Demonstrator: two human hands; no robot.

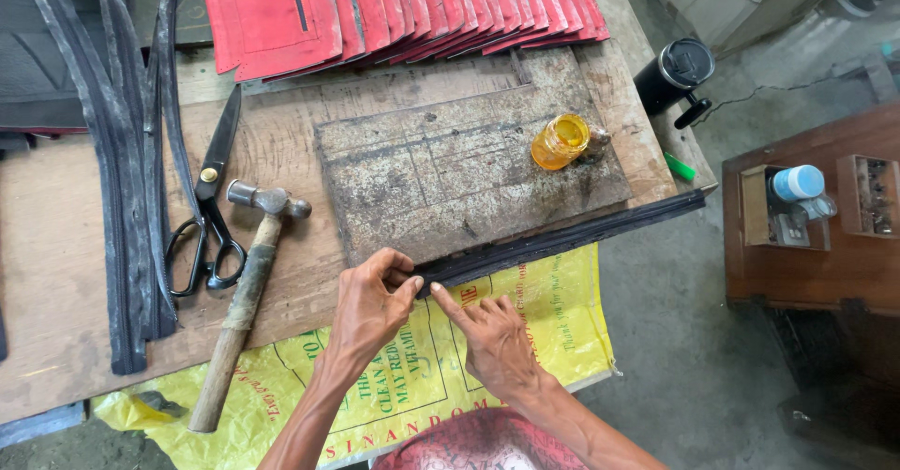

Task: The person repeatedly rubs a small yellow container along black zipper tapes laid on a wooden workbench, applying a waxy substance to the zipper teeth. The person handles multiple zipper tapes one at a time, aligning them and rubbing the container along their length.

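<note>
Pinching the near end of a bundle of black strips (562,236), I am closing my left hand (370,306) around it, thumb and fingers tight, at the front edge of the worktop (56,273). My right hand (492,339) is gripping nothing; its index finger is pressing against that same end. The strips are running along the front edge of a worn stone slab (450,179) toward the right corner. A yellow jar (560,141) is sitting on the slab; a hammer (248,283) and scissors (208,212) are lying to the left.

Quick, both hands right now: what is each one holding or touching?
Left hand: closed, pinching the near end of the black zipper strip at the table edge.
Right hand: holding nothing, index finger extended, pressing on the same strip end.
</note>
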